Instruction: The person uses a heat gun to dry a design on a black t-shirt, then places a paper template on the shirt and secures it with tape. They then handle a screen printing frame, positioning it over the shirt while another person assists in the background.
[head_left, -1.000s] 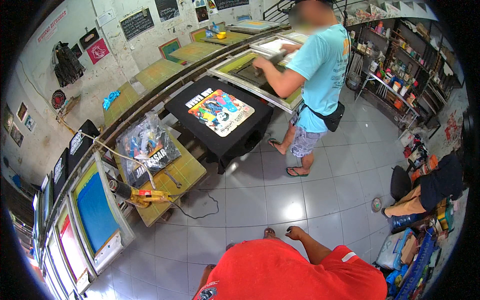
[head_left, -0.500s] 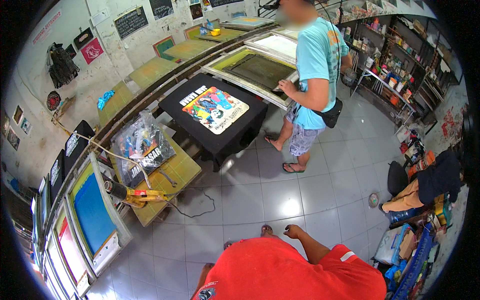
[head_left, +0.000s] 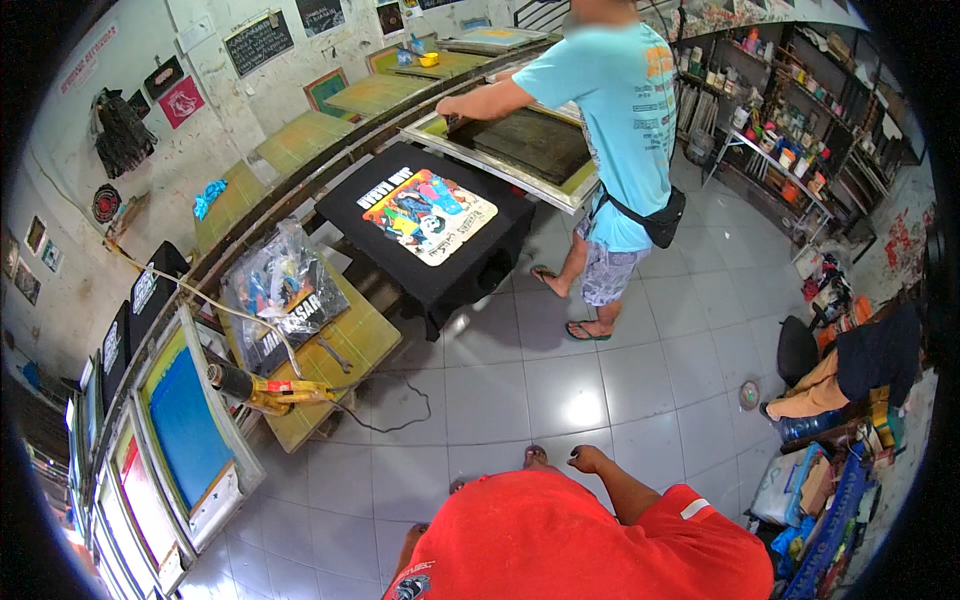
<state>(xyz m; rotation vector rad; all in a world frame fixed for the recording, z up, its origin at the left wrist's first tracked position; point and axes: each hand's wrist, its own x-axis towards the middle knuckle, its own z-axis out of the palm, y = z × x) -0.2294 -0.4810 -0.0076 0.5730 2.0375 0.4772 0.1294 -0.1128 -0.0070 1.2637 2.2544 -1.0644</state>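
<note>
Right hand (head_left: pixel 588 459), lower centre of the frame: I see the fingers curled inward, well apart from every tool; a dark patch shows at their tips, too small for me to identify, so I cannot tell whether they close on anything. Left hand (head_left: pixel 412 540), at the lower edge: largely hidden by the red shirt (head_left: pixel 580 540), so I cannot tell the state of its fingers. Grey floor tiles (head_left: pixel 500 405) lie beneath both hands.

Farther out, left of centre, I note a yellow heat gun (head_left: pixel 275 393) at the near edge of a yellow-green board (head_left: pixel 370 335), its dark nozzle toward the left of the frame. On the same board lies a clear bag (head_left: pixel 285 285) with a dark printed garment inside. Above and to the right, a black shirt (head_left: pixel 430 217) is spread over a support, its colourful print facing up.

Upper centre, I observe a co-worker (head_left: pixel 620 110) in light blue standing beside a framed screen (head_left: pixel 530 145), one hand (head_left: pixel 449 110) at its far left corner. Periphery: a screen with blue mesh (head_left: pixel 187 420) leans at lower left; shelves (head_left: pixel 780 95) of containers fill the upper right.
</note>
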